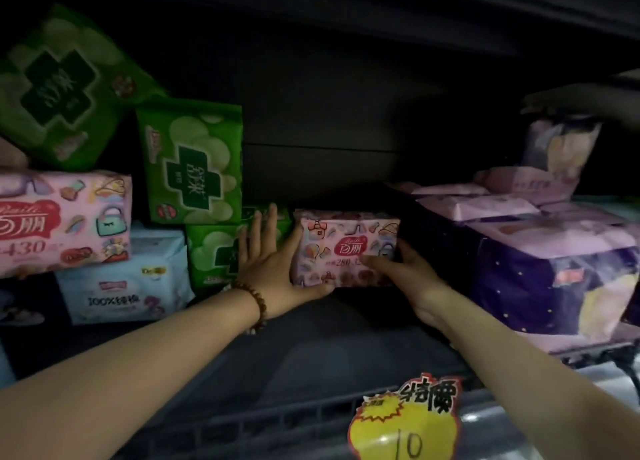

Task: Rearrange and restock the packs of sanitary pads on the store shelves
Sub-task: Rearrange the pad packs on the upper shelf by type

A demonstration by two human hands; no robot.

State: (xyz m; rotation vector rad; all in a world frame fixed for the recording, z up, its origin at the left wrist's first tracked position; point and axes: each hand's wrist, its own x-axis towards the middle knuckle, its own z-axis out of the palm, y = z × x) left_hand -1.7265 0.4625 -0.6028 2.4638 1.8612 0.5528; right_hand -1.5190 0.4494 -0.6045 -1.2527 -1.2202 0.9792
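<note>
The pink pack (346, 248) sits on the dark shelf (346, 342), towards the back and roughly in the middle, held between both hands. The left hand (270, 265) lies against its left side with fingers straight and flat, thumb stretched along the lower front edge; a bead bracelet (254, 302) circles that wrist. The right hand (398, 269) grips the right end, thumb on the front face and fingers curled round the side. Just left of the pack stand green packs (194, 162), one low (211, 255) behind the left fingers. Further left are a light blue pack (124, 279) and a larger pink pack (62, 220). Purple packs (554, 269) are stacked to the right. A yellow price tag (405, 428) hangs at the shelf's front.
</note>
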